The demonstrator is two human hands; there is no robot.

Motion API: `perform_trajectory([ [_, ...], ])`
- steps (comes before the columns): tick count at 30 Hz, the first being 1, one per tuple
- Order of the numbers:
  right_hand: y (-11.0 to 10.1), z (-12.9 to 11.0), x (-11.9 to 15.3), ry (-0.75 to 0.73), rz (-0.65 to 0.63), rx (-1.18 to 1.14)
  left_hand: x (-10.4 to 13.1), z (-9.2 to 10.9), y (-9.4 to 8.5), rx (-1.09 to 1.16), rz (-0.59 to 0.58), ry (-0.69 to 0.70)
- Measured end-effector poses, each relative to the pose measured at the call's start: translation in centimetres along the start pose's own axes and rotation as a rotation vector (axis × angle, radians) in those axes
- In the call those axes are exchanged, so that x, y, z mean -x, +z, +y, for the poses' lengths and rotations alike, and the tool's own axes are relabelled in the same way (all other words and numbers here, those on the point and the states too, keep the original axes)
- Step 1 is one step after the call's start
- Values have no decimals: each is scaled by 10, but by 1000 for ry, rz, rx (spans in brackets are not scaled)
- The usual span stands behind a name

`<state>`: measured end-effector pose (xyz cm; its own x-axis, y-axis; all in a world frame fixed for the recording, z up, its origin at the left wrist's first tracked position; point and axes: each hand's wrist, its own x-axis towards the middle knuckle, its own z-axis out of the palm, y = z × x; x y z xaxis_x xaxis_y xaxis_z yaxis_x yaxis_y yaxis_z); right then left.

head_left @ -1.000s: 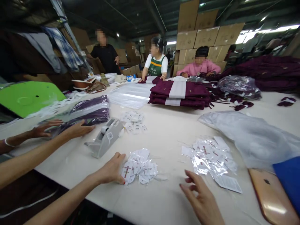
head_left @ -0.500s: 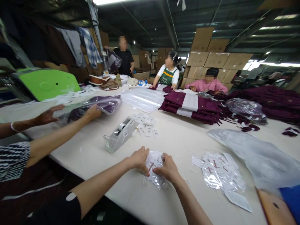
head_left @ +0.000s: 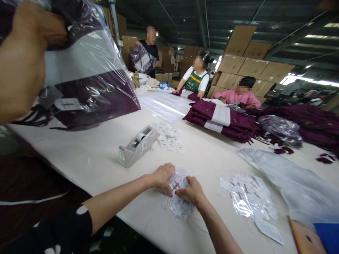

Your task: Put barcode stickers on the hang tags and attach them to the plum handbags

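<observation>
A small pile of clear plastic packets with white tags [head_left: 178, 207] lies on the table in front of me. My left hand [head_left: 162, 177] curls around its left side, the thumb pressing on the top packet. From the right, my right hand [head_left: 194, 191] closes on the same pile, thumb on top and near the left thumb. Red marks show through the plastic between my hands. The fingers' far sides are partly hidden. Beyond them stands a grey tape dispenser [head_left: 139, 145], beside several loose white labels [head_left: 169, 137].
More tag packets [head_left: 251, 194] lie on the right, beside a large clear plastic sheet [head_left: 286, 183]. Folded burgundy garments [head_left: 222, 120] are stacked farther back. At upper left, a co-worker's hand [head_left: 34, 53] holds up a bagged burgundy garment [head_left: 92, 84]. Other people stand or sit across the table.
The co-worker at left has lifted the bagged garment from the table, close to the camera. My hands stay around the packets. A person at the back now holds a bagged garment farther forward.
</observation>
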<state>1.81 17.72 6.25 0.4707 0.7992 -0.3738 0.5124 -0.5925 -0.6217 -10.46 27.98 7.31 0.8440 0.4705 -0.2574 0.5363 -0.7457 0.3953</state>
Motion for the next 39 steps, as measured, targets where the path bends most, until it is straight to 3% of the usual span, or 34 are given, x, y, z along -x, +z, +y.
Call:
perform_trajectory([
  [14, 4, 6, 11, -15, 29, -259, 9, 5, -1, 195, -17, -17],
  [18, 5, 5, 18, 6, 44, -466, 14, 5, 3, 327, 15, 38],
  [23, 10, 10, 23, 37, -37, -820, 8, 12, 0, 459, 54, 85],
  [26, 9, 15, 22, 68, -30, -986, 6, 14, -3, 522, 152, 79],
  [30, -3, 27, 22, 132, 66, -1159, 15, 1, 5, 605, 345, -51],
  [34, -23, 47, 30, 181, 159, -1288, 28, -7, 25, 676, 419, -183],
  [39, -68, 84, 60, 203, 315, -1439, 20, 27, 42, 697, 400, -96],
])
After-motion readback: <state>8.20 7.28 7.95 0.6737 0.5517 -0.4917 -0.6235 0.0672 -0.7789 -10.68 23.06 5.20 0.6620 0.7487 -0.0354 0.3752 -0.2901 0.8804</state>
